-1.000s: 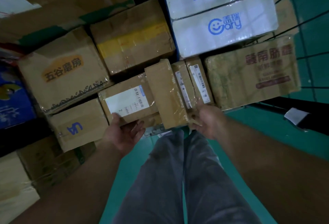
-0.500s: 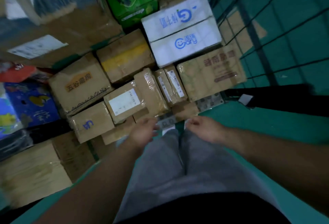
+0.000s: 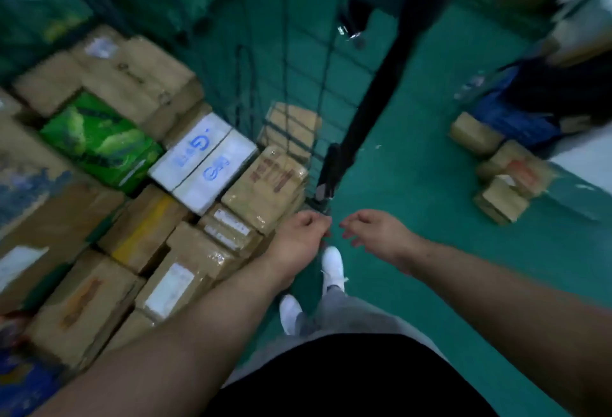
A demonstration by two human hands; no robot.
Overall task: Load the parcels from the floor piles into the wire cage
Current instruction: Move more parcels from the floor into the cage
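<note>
The wire cage point(image 3: 298, 62) fills the left and centre, packed with several cardboard parcels. Among them are a white box with blue print point(image 3: 202, 161), a green box point(image 3: 99, 142) and a taped brown box with red lettering point(image 3: 265, 188). Two small labelled parcels point(image 3: 228, 224) stand on edge at the cage's front. My left hand point(image 3: 298, 238) hangs just in front of the cage's front corner, fingers loosely curled, holding nothing. My right hand point(image 3: 374, 231) is beside it over the green floor, also relaxed and empty. The image is blurred by motion.
A floor pile of brown parcels point(image 3: 506, 178) lies at the right, near a dark blue bag point(image 3: 516, 115). The cage's black corner post point(image 3: 364, 112) rises between cage and floor. My white shoes point(image 3: 331, 267) stand on the green floor point(image 3: 414, 185).
Both hands have let go of the small parcels and drawn back from the cage. The view has swung to the right, bringing the floor pile into sight.
</note>
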